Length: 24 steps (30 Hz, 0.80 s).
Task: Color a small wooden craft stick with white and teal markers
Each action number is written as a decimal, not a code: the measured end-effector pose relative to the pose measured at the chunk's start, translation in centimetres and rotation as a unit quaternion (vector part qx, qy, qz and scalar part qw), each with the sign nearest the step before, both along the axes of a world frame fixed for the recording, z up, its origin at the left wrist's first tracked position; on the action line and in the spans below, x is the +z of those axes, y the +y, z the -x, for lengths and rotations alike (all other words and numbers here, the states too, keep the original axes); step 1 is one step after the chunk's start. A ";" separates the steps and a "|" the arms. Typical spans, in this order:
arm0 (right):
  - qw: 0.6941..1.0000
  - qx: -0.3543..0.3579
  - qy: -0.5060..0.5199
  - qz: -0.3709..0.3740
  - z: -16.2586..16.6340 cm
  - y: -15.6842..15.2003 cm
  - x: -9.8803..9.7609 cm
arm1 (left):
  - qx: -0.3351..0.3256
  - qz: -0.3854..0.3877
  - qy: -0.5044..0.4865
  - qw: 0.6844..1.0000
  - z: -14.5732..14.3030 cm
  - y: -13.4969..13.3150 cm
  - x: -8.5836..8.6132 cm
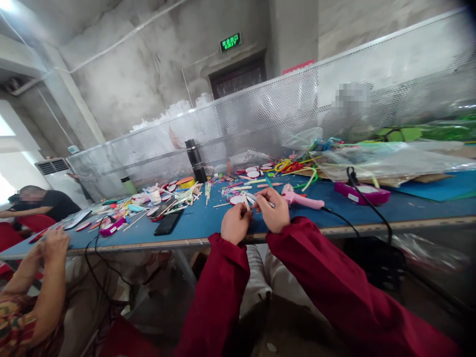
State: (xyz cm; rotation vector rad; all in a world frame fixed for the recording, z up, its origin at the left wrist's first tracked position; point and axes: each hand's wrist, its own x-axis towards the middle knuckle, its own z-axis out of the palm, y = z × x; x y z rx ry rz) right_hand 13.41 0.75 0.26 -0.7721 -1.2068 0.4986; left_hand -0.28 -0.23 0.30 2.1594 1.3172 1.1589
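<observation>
Both my hands are close together over the front edge of the blue table. Pinched in my left hand is a small pale flat stick, standing up from the fingertips. My right hand grips a slim white pen-like tool, whose end points at the stick. Just beyond the fingers lies a white round disc. A pink glue gun rests right beside my right hand, its black cable running off the table edge.
A black phone and a heap of sticks lie left. Behind stands a black thermos. On the right are a purple box with a cable and plastic bags. A co-worker's hands are at far left.
</observation>
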 end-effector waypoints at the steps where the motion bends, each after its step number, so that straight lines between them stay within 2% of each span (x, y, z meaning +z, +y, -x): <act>1: 1.000 -0.001 -0.003 -0.002 0.0 0.0 0.0 | -0.002 0.000 0.000 1.000 0.0 0.0 0.0; 13: 1.000 -0.001 0.002 -0.005 0.0 -0.1 0.1 | -0.013 0.000 0.014 1.000 0.2 0.2 -0.3; 24: 1.000 -0.004 0.006 -0.003 0.0 -0.3 0.2 | 0.004 -0.005 0.037 0.999 0.2 -0.1 -0.2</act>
